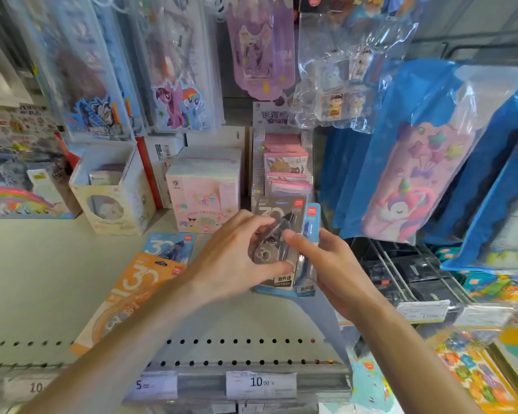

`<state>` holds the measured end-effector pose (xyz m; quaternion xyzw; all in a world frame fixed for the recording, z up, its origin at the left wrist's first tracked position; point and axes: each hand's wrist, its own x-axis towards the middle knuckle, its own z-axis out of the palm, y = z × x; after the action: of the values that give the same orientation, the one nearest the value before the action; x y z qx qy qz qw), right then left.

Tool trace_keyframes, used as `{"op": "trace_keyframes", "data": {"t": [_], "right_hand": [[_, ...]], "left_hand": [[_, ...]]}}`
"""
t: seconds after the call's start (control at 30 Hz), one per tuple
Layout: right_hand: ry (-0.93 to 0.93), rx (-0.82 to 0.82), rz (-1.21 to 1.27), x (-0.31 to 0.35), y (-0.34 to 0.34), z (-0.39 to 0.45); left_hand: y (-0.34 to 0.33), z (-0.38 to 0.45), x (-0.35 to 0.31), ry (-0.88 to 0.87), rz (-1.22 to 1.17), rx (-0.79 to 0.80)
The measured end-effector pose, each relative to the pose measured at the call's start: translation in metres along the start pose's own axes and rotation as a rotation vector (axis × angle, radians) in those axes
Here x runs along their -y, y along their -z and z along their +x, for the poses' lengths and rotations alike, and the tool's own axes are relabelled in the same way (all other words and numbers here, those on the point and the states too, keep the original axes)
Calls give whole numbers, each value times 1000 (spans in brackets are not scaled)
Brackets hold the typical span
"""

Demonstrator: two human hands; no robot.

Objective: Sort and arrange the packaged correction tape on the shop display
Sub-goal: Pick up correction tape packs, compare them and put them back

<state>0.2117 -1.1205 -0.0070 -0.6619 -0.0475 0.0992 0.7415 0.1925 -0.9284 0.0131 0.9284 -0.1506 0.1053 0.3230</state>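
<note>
Both hands grip a small stack of correction tape packs, the left hand [231, 258] pinching the dark-carded pack [277, 234] in front and the right hand [335, 267] holding the blue pack [311, 222] behind it, long axes running near to far, above the shelf [42, 279], with the orange pack [138, 282] lying flat to the left, nearer the left hand.

I see both bare forearms reach in from the bottom, the hands meeting mid-frame. My left hand [231, 258] lies palm down with fingers curled, thumb pinching from below. My right hand [326, 264] grips from the right, its thumb pressed on top.
</note>
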Motion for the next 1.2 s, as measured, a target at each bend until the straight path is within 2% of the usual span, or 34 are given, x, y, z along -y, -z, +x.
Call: {"op": "trace_keyframes", "data": {"t": [0.17, 0.27, 0.37, 0.43, 0.63, 0.9, 1.2], "right_hand": [[30, 6, 45, 6, 6, -2], [29, 21, 109, 9, 10, -5], [41, 41, 146, 14, 12, -7], [52, 72, 167, 17, 14, -9], [90, 114, 145, 17, 20, -9], [188, 126, 43, 13, -9, -16], [317, 75, -73, 3, -131, -51]], "left_hand": [[-2, -1, -2, -18, -80, -55], [-4, 0, 2, 98, -190, -152], [-8, 3, -1, 262, -499, -11], [-12, 2, 0, 279, -684, 5], [-5, -14, -2, 317, -879, -227], [39, -65, 17, 361, -888, -494], [131, -165, 88, 326, -862, -594]]}}
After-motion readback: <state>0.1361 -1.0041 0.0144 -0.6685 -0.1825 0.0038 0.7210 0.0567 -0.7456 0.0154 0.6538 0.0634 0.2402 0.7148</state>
